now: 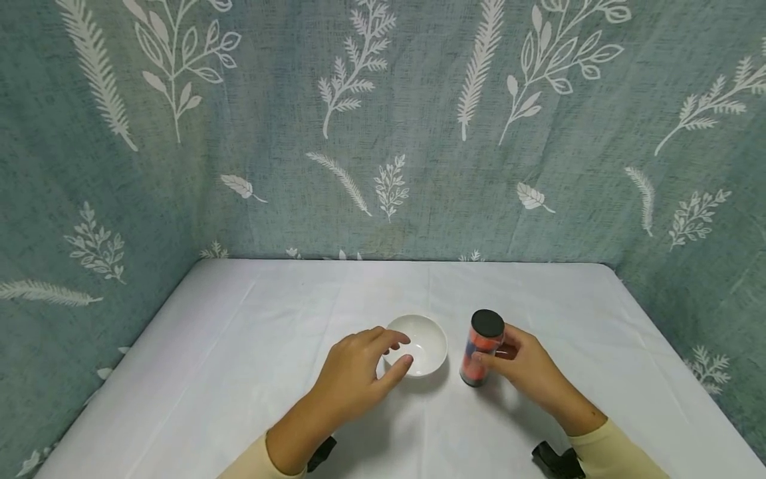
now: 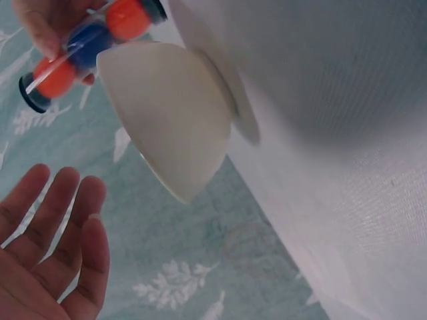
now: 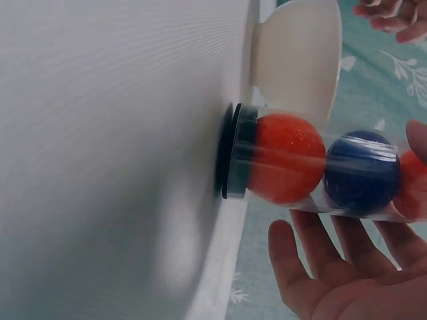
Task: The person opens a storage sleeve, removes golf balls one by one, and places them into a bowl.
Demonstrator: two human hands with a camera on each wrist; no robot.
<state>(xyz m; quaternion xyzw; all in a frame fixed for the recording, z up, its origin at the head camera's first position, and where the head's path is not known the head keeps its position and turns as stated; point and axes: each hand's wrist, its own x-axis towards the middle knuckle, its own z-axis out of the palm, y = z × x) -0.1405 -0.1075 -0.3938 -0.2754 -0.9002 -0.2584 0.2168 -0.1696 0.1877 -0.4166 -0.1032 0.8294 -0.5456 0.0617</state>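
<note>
My right hand (image 1: 529,369) grips a see-through tube (image 1: 477,349) with a black cap at each end, thumb on one side and fingers on the other. Inside it, orange balls (image 3: 287,158) and a dark blue ball (image 3: 362,173) sit in a row. The tube stands nearly upright, its lower cap at or just above the tabletop; I cannot tell which. Left of it, a white bowl (image 1: 427,349) rests on the table. My left hand (image 1: 356,369) hovers beside the bowl's left rim, fingers spread and holding nothing, partly covering the rim in the head view.
A white cloth (image 1: 251,372) covers the table. Green fabric with white leaf prints (image 1: 419,100) hangs behind it and along both sides. Black wrist straps (image 1: 559,460) show at the sleeves.
</note>
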